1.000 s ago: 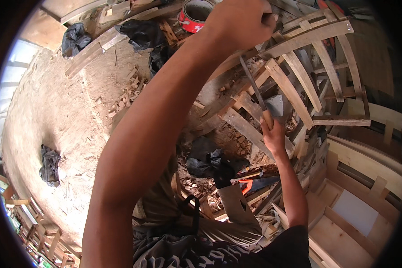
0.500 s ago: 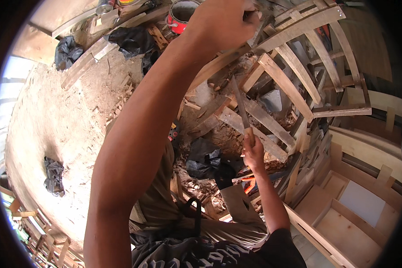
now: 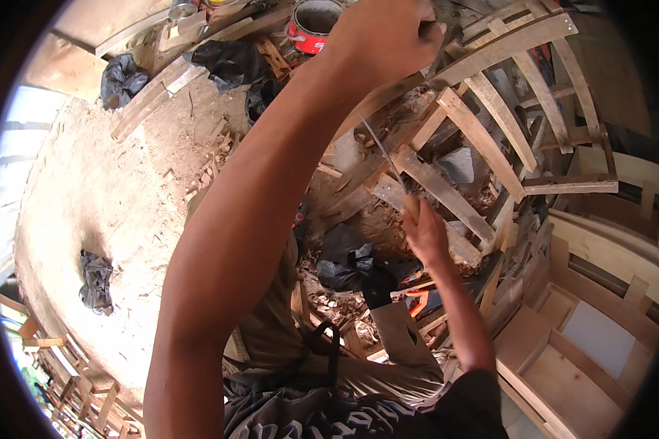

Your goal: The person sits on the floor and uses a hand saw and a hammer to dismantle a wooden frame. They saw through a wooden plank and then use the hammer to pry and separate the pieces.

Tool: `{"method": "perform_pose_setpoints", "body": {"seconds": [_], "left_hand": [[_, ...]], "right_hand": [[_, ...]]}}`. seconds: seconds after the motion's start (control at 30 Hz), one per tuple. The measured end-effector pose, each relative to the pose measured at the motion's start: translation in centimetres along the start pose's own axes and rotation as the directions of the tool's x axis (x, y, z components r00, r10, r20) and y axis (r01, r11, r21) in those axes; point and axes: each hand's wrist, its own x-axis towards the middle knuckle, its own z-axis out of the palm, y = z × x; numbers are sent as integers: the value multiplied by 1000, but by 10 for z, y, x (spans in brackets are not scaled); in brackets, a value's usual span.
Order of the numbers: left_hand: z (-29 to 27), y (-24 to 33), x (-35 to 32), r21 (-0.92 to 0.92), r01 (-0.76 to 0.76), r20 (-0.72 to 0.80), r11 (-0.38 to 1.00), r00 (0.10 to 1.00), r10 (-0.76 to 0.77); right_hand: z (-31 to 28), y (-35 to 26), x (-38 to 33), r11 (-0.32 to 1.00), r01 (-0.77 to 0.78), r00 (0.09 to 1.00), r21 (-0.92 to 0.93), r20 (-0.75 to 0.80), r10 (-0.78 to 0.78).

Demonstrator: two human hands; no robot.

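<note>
My left arm reaches up across the view, and my left hand [image 3: 390, 40] is at the top edge with its fingers curled. What it holds, if anything, is hidden. Below it a wooden board [image 3: 381, 102] runs slantwise, partly behind my wrist. In my right hand [image 3: 426, 233] is the wooden handle of what looks like a machete [image 3: 382, 148]. Its long thin blade points up and left, seen nearly edge-on, over loose boards. Close by on the right stands a slatted wooden frame [image 3: 483, 146].
A red bucket [image 3: 305, 38] stands at the top. Black plastic bags [image 3: 227, 64] lie left of my arm and by my foot. An orange-handled tool [image 3: 419, 301] lies beside my leg. Wooden furniture with open compartments [image 3: 578, 366] fills the lower right. Wood chips litter the ground.
The blade has turned from showing its flat side to nearly edge-on, its tip swinging left. My right hand has rotated with it. My left hand stays curled; the whole view has shifted slightly.
</note>
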Motion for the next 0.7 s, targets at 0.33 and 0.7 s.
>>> {"method": "perform_pose_setpoints", "body": {"seconds": [0.33,0.7], "left_hand": [[-3,-5,1,49,-68,-90,996,993,72],[-20,-12,-2,-44,38,-128,998,991,-44]], "right_hand": [[-53,-11,37,909,358,933,-214,130,-337],[-38,22,37,902,82,935,-425,345,77]]}}
